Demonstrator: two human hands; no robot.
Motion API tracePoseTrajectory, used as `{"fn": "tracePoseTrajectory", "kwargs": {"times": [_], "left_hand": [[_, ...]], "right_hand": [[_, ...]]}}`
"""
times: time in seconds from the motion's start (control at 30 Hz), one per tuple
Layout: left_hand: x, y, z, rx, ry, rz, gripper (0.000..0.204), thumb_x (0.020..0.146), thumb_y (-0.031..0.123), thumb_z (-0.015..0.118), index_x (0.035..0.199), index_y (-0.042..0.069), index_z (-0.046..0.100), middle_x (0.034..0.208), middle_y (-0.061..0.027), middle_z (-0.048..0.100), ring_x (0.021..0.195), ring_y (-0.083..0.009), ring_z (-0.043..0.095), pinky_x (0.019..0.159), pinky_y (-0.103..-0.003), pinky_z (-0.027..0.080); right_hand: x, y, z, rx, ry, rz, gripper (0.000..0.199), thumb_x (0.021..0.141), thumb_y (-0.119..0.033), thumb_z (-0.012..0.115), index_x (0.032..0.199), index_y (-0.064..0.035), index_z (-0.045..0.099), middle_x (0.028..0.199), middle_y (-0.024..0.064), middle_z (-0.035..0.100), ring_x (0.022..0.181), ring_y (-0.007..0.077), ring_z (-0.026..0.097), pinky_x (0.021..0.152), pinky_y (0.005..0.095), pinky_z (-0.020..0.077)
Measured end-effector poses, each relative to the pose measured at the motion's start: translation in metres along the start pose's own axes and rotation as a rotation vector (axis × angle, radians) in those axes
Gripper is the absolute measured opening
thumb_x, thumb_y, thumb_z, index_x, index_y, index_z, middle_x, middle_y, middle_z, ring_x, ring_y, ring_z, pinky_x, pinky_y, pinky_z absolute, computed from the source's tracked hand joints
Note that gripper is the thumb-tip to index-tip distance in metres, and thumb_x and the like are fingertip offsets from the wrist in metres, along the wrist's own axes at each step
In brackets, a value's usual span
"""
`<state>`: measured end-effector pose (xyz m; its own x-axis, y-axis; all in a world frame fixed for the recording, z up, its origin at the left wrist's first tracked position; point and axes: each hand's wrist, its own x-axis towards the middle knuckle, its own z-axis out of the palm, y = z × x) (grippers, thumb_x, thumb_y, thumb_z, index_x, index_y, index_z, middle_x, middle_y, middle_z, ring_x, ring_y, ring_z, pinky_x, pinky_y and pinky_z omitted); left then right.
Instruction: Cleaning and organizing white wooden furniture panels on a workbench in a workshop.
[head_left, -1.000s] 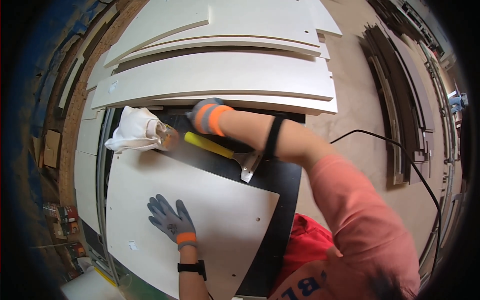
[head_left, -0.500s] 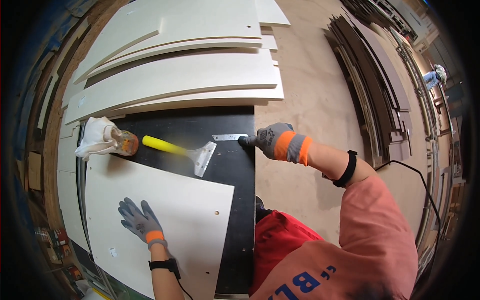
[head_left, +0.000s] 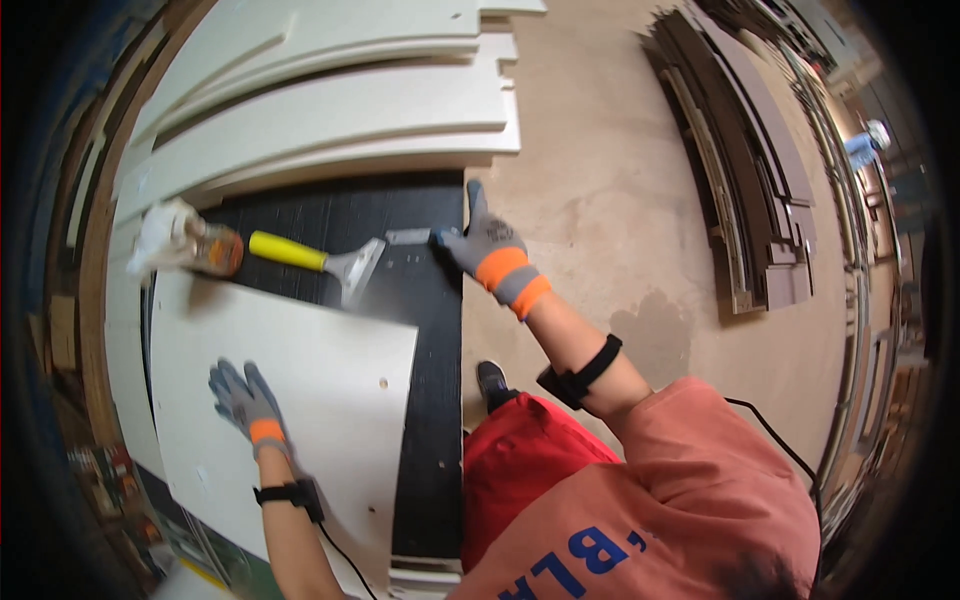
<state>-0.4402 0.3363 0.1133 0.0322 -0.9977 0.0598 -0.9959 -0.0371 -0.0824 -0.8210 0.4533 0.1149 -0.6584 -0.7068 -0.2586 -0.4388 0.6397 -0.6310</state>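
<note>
My left hand [head_left: 246,402], in a grey and orange work glove, lies flat with fingers spread on a white panel [head_left: 330,370]. My right hand [head_left: 490,245], gloved alike, is at the table's right edge. Its fingertips close on the near end of a short flat metal blade [head_left: 408,237], while one finger sticks out away from me. How they grip the blade is partly hidden. Left of the blade, a scraper [head_left: 290,251] with a yellow handle and wide metal head rests on the black tabletop [head_left: 430,350]. A jar [head_left: 222,251] with white cloth [head_left: 165,238] on it stands farther left.
Several white boards [head_left: 350,110] are stacked beyond the black surface. Long dark brown panels [head_left: 735,170] stand in a pile at the right on the concrete floor [head_left: 570,150]. Another person [head_left: 865,148] is in the far right background. Thin black cables run from both my wrist straps.
The whole view has shifted, so things sit farther up and left. My right hand has turned and one finger now extends outward; its fingertips stay at the blade's end. My left hand remains on the panel.
</note>
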Motion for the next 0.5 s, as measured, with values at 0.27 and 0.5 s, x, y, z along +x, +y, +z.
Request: {"fn": "tracePoseTrajectory", "kwargs": {"times": [0.27, 0.5], "left_hand": [[-0.082, 0.029, -0.054, -0.911, 0.043, 0.185, 0.049, 0.093, 0.019, 0.057, 0.134, -0.002, 0.043, 0.140, -0.0167, 0.043, 0.130, -0.0299, 0.041, 0.109, -0.038, 0.032], [-0.184, 0.117, -0.104, -0.578, -0.026, 0.827, 0.062, 0.079, 0.018, 0.065, 0.133, -0.002, 0.043, 0.136, -0.0231, 0.042, 0.125, -0.0423, 0.039, 0.104, -0.050, 0.033]], "right_hand": [[-0.002, 0.020, -0.026, 0.610, -0.087, 0.028, 0.075, 0.081, -0.014, 0.060, 0.145, -0.0037, 0.022, 0.083, 0.0184, 0.066, 0.066, 0.0256, 0.066, 0.058, 0.0344, 0.0532], [-0.108, 0.006, -0.067, 0.659, -0.710, -0.151, 0.078, 0.079, -0.002, 0.056, 0.147, -0.0031, 0.018, 0.081, 0.0114, 0.061, 0.068, 0.0183, 0.065, 0.056, 0.0270, 0.0522]]}}
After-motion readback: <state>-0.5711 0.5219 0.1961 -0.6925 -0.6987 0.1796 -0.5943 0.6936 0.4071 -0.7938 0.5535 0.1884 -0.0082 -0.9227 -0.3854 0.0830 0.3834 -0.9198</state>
